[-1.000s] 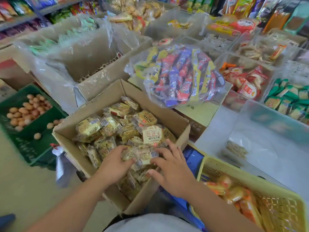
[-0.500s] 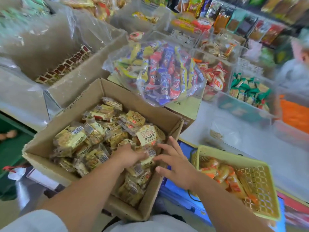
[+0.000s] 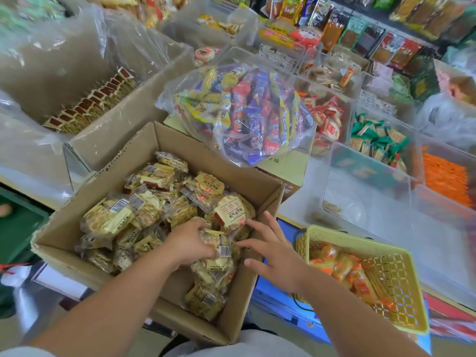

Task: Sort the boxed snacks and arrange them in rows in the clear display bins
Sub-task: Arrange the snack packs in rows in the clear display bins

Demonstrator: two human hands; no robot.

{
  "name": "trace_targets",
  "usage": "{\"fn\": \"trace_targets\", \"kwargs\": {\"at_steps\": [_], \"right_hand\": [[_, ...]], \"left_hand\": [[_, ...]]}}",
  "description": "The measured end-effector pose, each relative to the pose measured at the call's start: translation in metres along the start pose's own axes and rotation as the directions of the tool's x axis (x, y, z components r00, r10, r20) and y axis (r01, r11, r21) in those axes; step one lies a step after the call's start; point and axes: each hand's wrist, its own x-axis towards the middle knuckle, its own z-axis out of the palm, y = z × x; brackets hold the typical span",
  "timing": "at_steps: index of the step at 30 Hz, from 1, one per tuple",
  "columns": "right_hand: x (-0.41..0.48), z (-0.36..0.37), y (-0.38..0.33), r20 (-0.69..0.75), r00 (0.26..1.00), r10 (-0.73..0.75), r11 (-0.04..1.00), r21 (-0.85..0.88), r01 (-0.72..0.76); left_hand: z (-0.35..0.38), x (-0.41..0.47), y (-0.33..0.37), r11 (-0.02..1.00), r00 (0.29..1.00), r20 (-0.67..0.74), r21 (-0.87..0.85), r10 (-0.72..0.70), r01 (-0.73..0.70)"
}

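An open cardboard box (image 3: 77, 235) in front of me holds several yellow-wrapped snack packets (image 3: 110, 217). My left hand (image 3: 192, 240) is inside the box, fingers curled round a clear-wrapped packet (image 3: 219, 244) with a barcode sticker. My right hand (image 3: 273, 248) hovers over the box's right wall with fingers spread and straight, fingertips near the same packet, holding nothing. A large clear display bin (image 3: 365, 202) stands to the right, nearly bare inside.
A yellow plastic basket (image 3: 396, 276) with orange packets sits at lower right. A clear bag of red, blue and yellow snack bars (image 3: 247, 112) lies on a carton behind the box. Plastic-lined cartons (image 3: 108, 130) stand left; clear bins of green (image 3: 378, 137) and red-white snacks stand beyond.
The view has swung right and closer. My left hand has closed round a packet near the box's right side; my right hand stays spread beside it.
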Motion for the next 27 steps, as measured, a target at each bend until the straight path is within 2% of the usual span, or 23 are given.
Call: {"fn": "trace_targets", "kwargs": {"at_steps": [4,8,11,14,18,23,27], "right_hand": [[0.001,0.0,-0.004,-0.019,0.999,0.046,0.998,-0.049,-0.047],[0.016,0.002,-0.022,-0.127,0.982,0.142,0.931,-0.321,-0.176],[0.042,-0.004,-0.039,-0.243,0.967,0.076,0.866,-0.465,-0.185],[0.075,-0.011,-0.052,-0.119,0.992,0.031,0.901,-0.427,-0.079],[0.105,-0.005,-0.058,0.112,0.975,0.192,0.94,-0.306,-0.15],[0.106,0.011,-0.056,0.103,0.932,0.346,0.889,-0.353,-0.291],[0.102,0.022,-0.06,0.104,0.929,0.356,0.856,-0.436,-0.279]], "left_hand": [[-0.025,-0.021,-0.019,0.998,0.999,-0.025,-0.061,0.028,-0.03],[-0.039,-0.049,-0.041,0.96,0.971,-0.233,-0.255,0.051,-0.112],[-0.044,-0.067,-0.05,0.877,0.929,-0.37,-0.443,0.011,-0.187],[-0.043,-0.079,-0.054,0.78,0.885,-0.466,-0.554,-0.001,-0.291],[-0.038,-0.09,-0.058,0.733,0.824,-0.566,-0.554,0.016,-0.395],[-0.036,-0.102,-0.06,0.73,0.802,-0.596,-0.561,-0.029,-0.39],[-0.035,-0.104,-0.059,0.723,0.804,-0.594,-0.573,-0.041,-0.386]]}}
